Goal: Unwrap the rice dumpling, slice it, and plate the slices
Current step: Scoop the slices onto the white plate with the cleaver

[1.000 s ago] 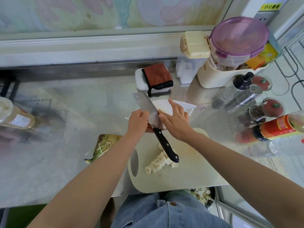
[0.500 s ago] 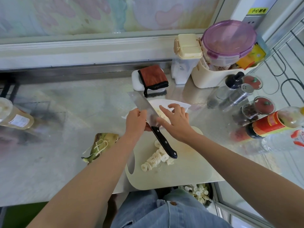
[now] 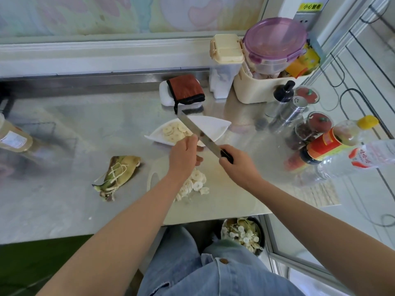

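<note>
Grips the knife [image 3: 198, 133] handle in the right hand [image 3: 237, 167], slants the blade over the plate [image 3: 213, 127] of slices [image 3: 174, 131]; curls the left hand [image 3: 183, 155] beside it, hold impossible to tell

right hand [image 3: 237, 165]: now grips knife [image 3: 192, 126] | slices [image 3: 174, 131]: onto plate [image 3: 214, 127]

legs: light blue denim jeans [image 3: 213, 274] | detail: copper rivet [image 3: 223, 261], frayed patch [image 3: 164, 284] on one thigh | arms: bare forearms [image 3: 128, 221]

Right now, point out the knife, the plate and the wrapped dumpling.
knife [image 3: 193, 127]: head view, mid-blade.
plate [image 3: 215, 128]: head view, bare right half.
wrapped dumpling [image 3: 119, 171]: head view, tied leaf middle.
</note>
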